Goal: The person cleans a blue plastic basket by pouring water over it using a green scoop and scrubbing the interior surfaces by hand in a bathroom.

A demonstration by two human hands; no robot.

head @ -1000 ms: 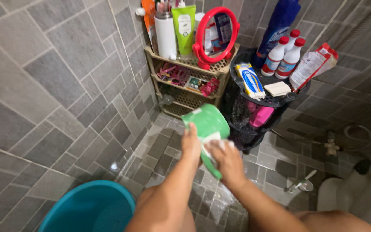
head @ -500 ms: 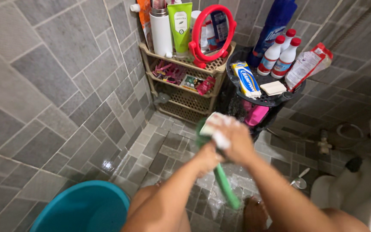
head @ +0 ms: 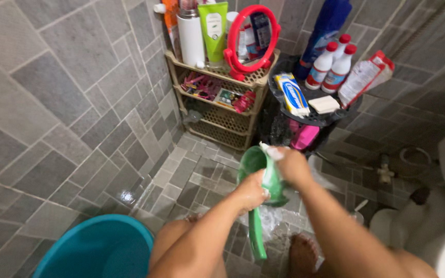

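**Hand positions on the green dipper, bathroom floor corner**

Your left hand (head: 251, 193) closes around the green dipper (head: 263, 177) at the lower side of the cup, where the long handle joins it. The handle (head: 256, 234) runs down and toward you from that grip. Your right hand (head: 290, 166) presses against the far rim of the cup, fingers curled over a small white piece (head: 274, 152); what that piece is cannot be told. White suds cover the fingers of both hands.

The dipper is held in the air above the wet tiled floor (head: 202, 180), with its opening turned to the left. A patch of foam (head: 269, 224) lies on the floor directly below it, just ahead of your foot (head: 303, 252).

At lower left, a teal bucket (head: 93, 249) stands against the tiled wall (head: 52, 103). Beyond the dipper, a tan corner shelf (head: 217, 100) carries bottles, a green tube (head: 213, 31) and a red-framed round mirror (head: 253, 36). Just right of it, a black rack (head: 310, 121) holds a white soap bar (head: 324, 104), a blue and yellow packet (head: 291, 93) and two white bottles with red caps (head: 330, 64). A white toilet (head: 439, 226) sits at the right edge.
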